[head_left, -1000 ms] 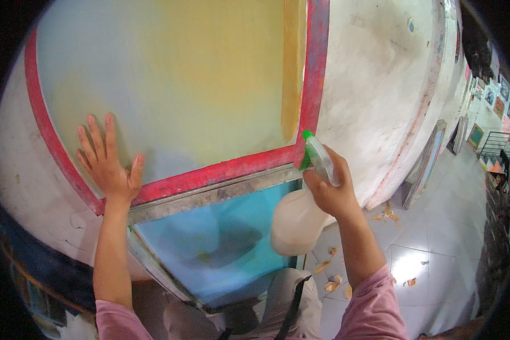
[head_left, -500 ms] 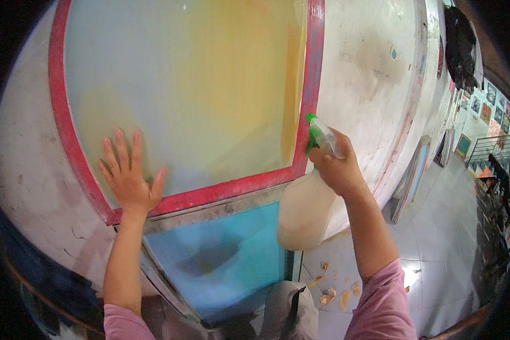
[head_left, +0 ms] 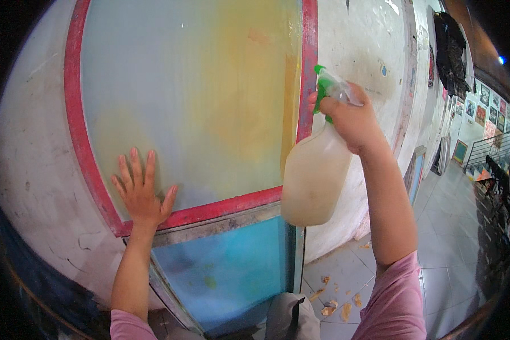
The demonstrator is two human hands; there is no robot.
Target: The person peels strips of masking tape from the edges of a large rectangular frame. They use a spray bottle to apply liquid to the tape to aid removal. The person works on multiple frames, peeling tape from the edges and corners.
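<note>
With fingers spread, my left hand (head_left: 144, 192) presses flat against the lower left of a mesh screen (head_left: 175, 113). The mesh is pale grey-blue with a yellowish area, and a red-painted frame (head_left: 226, 205) borders it. My right hand (head_left: 348, 116) grips a spray bottle (head_left: 317, 178) by its neck. Its nozzle and trigger are green, and cloudy whitish liquid shows through the body. The nozzle points left, toward the screen's right edge. My fingers wrap round the trigger. Beneath the red frame stands another framed screen (head_left: 226, 266) with blue mesh; the bottle covers part of its upper right corner.
A stained white wall (head_left: 357, 51) stands behind the screens. On the tiled floor (head_left: 442, 238) at right lie several torn tan scraps (head_left: 330, 309). Another frame (head_left: 416, 170) leans on the wall farther right, and a dark cloth (head_left: 452, 54) hangs above. My knee (head_left: 292, 317) is close below the blue screen.
My right hand has raised the spray bottle up and slightly right. The left hand stays flat on the mesh. The whole view has shifted a little.
</note>
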